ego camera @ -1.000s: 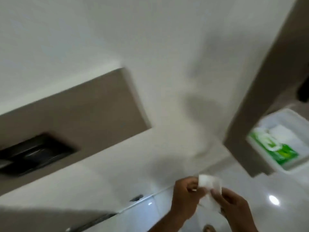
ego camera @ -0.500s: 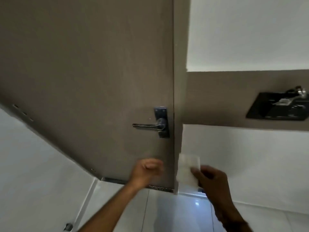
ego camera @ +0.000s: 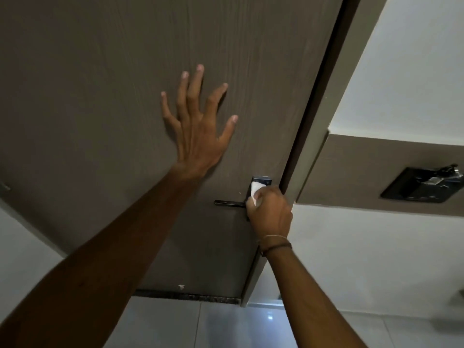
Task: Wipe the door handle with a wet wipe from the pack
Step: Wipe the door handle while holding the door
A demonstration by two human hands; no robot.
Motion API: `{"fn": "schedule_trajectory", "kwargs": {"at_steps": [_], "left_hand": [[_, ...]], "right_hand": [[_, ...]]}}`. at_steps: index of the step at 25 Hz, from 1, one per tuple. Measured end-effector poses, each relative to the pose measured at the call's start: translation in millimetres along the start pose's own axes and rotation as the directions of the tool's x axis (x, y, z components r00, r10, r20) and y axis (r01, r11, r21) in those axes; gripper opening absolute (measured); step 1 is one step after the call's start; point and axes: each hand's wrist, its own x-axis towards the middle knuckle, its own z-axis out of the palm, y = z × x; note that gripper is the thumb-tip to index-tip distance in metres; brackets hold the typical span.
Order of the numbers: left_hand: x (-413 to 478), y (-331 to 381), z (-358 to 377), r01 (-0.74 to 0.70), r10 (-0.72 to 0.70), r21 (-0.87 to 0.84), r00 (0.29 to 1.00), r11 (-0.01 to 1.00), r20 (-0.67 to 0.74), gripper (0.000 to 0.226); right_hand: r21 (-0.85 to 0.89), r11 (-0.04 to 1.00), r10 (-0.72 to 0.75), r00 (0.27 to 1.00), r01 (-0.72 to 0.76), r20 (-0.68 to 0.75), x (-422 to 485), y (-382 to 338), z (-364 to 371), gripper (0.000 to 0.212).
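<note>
The dark metal lever door handle (ego camera: 229, 203) on the brown wooden door (ego camera: 100, 96) is getting wiped: the right hand (ego camera: 270, 212) is clutching the white wet wipe (ego camera: 254, 193) against its base, the left hand (ego camera: 198, 126) is bracing flat with fingers spread, and the lever's free end is looking not yet covered.

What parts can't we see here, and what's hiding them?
- Head view: the right hand covers the door handle's base and most of the wet wipe.
- The left hand hides its palm against the door.
- The wipe pack is outside the frame.

Both forearms bare, no sleeves — thin cord bracelets (ego camera: 275, 243) circle the right wrist.
</note>
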Motion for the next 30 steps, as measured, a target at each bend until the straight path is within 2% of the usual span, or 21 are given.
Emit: {"fn": "schedule_trajectory", "kwargs": {"at_steps": [2,5,7,10,12,14,15,16,17,19,20,21,22,24,25,27,30], "left_hand": [[7.6,-9.2,18.3,-0.042,0.043,0.012,0.998,0.999,-0.041,0.070],[8.7,-25.0,45.1,-0.117,0.121,0.038,0.982,0.992,-0.147,0.082],[8.4,-32.9,59.7,-0.143,0.153,0.062,0.961,0.988,-0.229,0.087],[9.3,-38.3,75.4,-0.157,0.173,0.076,0.935,0.985,-0.309,0.088],[9.6,-39.0,80.2,-0.160,0.172,0.064,0.920,0.985,-0.351,0.088],[10.0,-39.4,82.9,-0.172,0.174,0.040,0.907,0.984,-0.383,0.089],[9.8,-39.6,83.0,-0.181,0.180,0.034,0.902,0.983,-0.392,0.089],[9.5,-38.9,82.4,-0.186,0.184,0.034,0.900,0.982,-0.396,0.088],[9.2,-37.9,81.7,-0.186,0.185,0.035,0.898,0.982,-0.400,0.088],[8.2,-37.2,80.5,-0.177,0.177,0.039,0.898,0.983,-0.402,0.087],[7.7,-37.2,79.8,-0.171,0.173,0.042,0.899,0.984,-0.402,0.086],[7.5,-36.8,79.4,-0.168,0.172,0.046,0.898,0.985,-0.405,0.086],[7.5,-36.4,79.3,-0.167,0.172,0.048,0.896,0.985,-0.410,0.085],[8.8,-35.1,79.4,-0.172,0.174,0.043,0.890,0.984,-0.422,0.083],[8.7,-34.6,79.9,-0.171,0.174,0.045,0.887,0.984,-0.427,0.083],[8.3,-34.2,81.0,-0.165,0.176,0.063,0.882,0.984,-0.438,0.083],[9.5,-33.7,82.3,-0.161,0.173,0.065,0.873,0.985,-0.456,0.084]], "right_hand": [[-0.084,0.995,-0.041,0.998,0.045,0.045,-3.3,3.1,7.6,0.036],[-0.156,0.969,-0.169,0.974,0.192,0.153,-10.7,12.0,10.8,0.036],[-0.249,0.909,-0.261,0.921,0.335,0.289,-10.0,24.2,10.7,0.039],[-0.369,0.797,-0.329,0.856,0.478,0.398,-4.1,36.6,7.5,0.066],[-0.415,0.706,-0.405,0.808,0.573,0.427,0.4,33.8,12.4,0.065],[-0.398,0.592,-0.498,0.706,0.701,0.504,9.5,32.7,19.3,0.055],[-0.379,0.561,-0.505,0.666,0.736,0.549,13.1,34.7,19.7,0.052],[-0.363,0.560,-0.515,0.656,0.745,0.552,16.3,38.3,18.1,0.052],[-0.337,0.605,-0.530,0.681,0.721,0.506,17.3,44.7,17.2,0.056],[-0.162,0.827,-0.462,0.814,0.539,0.352,9.1,54.0,13.9,0.059],[0.010,0.931,-0.356,0.899,0.366,0.254,1.0,53.3,13.7,0.053],[0.193,0.967,-0.199,0.968,0.168,0.152,-7.5,50.2,17.3,0.046],[0.341,0.940,-0.030,0.998,0.011,0.052,-12.7,44.3,24.2,0.039],[0.481,0.861,0.230,0.970,-0.167,-0.074,-16.8,34.0,40.2,0.031],[0.562,0.788,0.342,0.937,-0.250,-0.063,-16.0,31.8,44.9,0.031],[0.709,0.596,0.485,0.873,-0.378,0.057,-10.9,32.2,48.5,0.035],[0.790,0.397,0.527,0.821,-0.468,0.221,-6.1,42.6,50.6,0.038]]}}
